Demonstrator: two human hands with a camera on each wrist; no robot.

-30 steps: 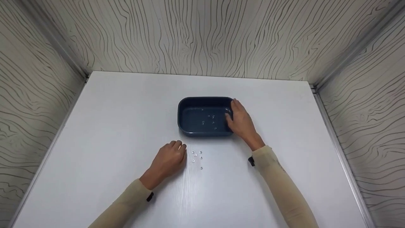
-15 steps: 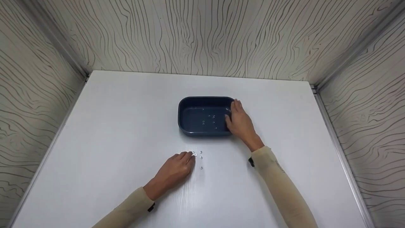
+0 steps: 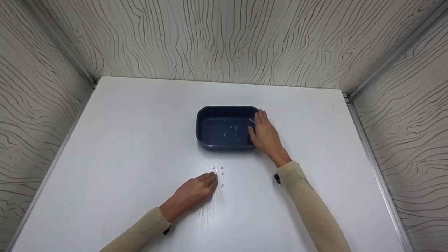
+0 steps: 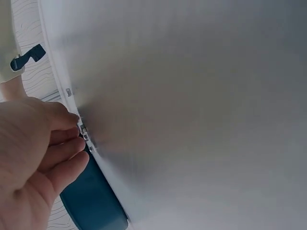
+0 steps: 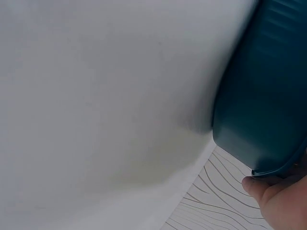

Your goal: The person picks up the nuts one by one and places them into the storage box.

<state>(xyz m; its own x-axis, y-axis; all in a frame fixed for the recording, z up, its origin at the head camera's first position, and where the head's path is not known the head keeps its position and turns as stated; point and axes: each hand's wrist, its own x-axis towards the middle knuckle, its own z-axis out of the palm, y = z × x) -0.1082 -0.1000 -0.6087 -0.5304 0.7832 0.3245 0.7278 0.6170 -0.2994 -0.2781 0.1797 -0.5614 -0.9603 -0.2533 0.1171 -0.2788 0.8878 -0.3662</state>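
Observation:
In the head view, my right hand [image 3: 267, 138] grips the right end of a dark blue rectangular tub [image 3: 227, 147], thumb inside and fingers outside the wall. Several tiny silver nuts lie scattered on the tub's floor. More small silver nuts [image 3: 222, 173] sit on the white table between the tub and me. My left hand [image 3: 197, 189] reaches down at the left edge of this group, fingertips at table level. From the left wrist, its thumb and index fingertips [image 4: 72, 119] come close together beside the nuts; whether a nut is between them is hidden.
The white table [image 3: 140, 122] carries the tub near its middle. Pale wood-grain panels [image 3: 224, 42] enclose the back and both sides, with metal edging [image 3: 378, 175] along the table's right border.
My left hand has moved right and down toward the table nuts and now covers the spot where one lay. My right hand stays on the tub, which has not visibly shifted.

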